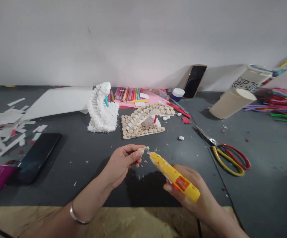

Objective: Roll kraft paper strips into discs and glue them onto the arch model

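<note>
My left hand pinches a small beige paper coil between thumb and fingers. My right hand grips a yellow glue gun with an orange trigger, its nozzle touching the coil. Beyond the hands stands a beige model of stairs built from many such coils on a flat base. Left of it stands a white spiral model of small white pieces.
A black phone and white paper strips lie at left. Scissors with red and yellow handles lie at right. Two paper cups, coloured straws, pens, a white-capped blue jar and a second phone leaning on the wall sit behind.
</note>
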Demonstrator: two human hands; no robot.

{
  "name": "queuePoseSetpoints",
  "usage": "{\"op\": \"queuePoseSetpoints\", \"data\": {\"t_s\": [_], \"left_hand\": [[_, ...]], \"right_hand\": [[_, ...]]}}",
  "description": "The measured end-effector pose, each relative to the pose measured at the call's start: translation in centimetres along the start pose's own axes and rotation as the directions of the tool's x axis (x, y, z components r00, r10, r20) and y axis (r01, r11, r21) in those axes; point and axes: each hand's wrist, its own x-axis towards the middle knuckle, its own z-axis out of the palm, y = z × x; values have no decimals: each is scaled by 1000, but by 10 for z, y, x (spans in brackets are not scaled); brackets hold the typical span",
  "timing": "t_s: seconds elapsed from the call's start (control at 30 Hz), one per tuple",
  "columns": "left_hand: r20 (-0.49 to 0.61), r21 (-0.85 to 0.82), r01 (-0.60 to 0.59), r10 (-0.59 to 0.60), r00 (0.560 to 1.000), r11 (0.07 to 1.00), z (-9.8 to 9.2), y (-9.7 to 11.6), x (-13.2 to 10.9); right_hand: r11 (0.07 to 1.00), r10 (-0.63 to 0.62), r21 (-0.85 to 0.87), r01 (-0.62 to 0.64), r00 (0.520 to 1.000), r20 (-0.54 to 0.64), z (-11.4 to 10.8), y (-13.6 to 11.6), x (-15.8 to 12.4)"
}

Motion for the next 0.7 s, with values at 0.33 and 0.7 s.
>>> {"op": "queuePoseSetpoints", "data": {"t_s": [0.33, 0.7], "left_hand": [[-18, -4, 14, -14, 1000, 1000, -1, 0, 1], [12, -9, 25, -25, 1000, 1000, -3, 2, 0]], "right_hand": [[1000, 20, -13, -21, 999, -35, -1, 4, -1], [850, 184, -475, -229, 973, -139, -22, 46, -10]]}}
